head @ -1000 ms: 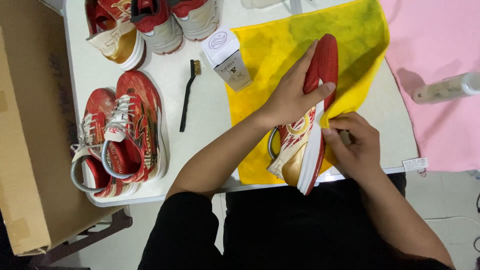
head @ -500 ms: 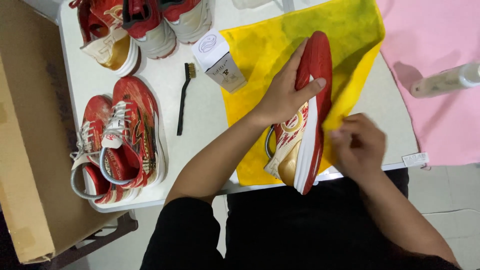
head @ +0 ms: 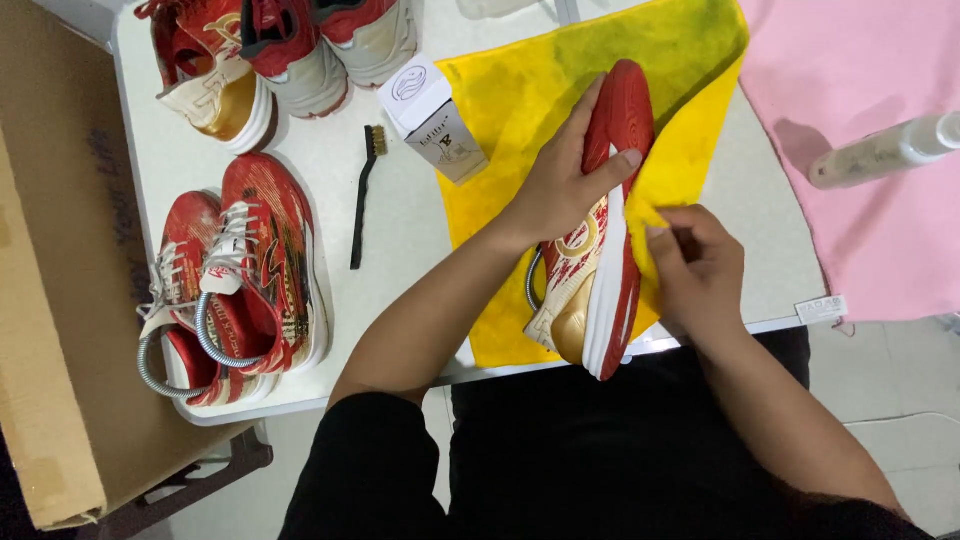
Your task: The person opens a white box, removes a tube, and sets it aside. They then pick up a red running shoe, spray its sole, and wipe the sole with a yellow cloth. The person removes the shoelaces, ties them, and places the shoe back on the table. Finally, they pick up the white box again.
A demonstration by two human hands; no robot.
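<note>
Mid-frame: your left hand [head: 560,195] grips the red, white and gold sneaker [head: 592,250] on its side above the yellow cloth [head: 520,90], thumb across the sole. Your right hand [head: 700,270] pinches a fold of that cloth against the sole edge. Looks like wiping in progress; next, keep the shoe steady and draw the cloth along the edge. Black brush [head: 366,190] lies left, untouched.

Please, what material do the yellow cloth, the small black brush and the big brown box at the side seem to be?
Yellow cloth: soft woven fabric, matte, creased and stained darker in places. Black brush: handle looks like plastic, smooth and dark; the bristles look brassy, perhaps metal wire. Brown box: corrugated cardboard, dull, with folded flaps.
</note>
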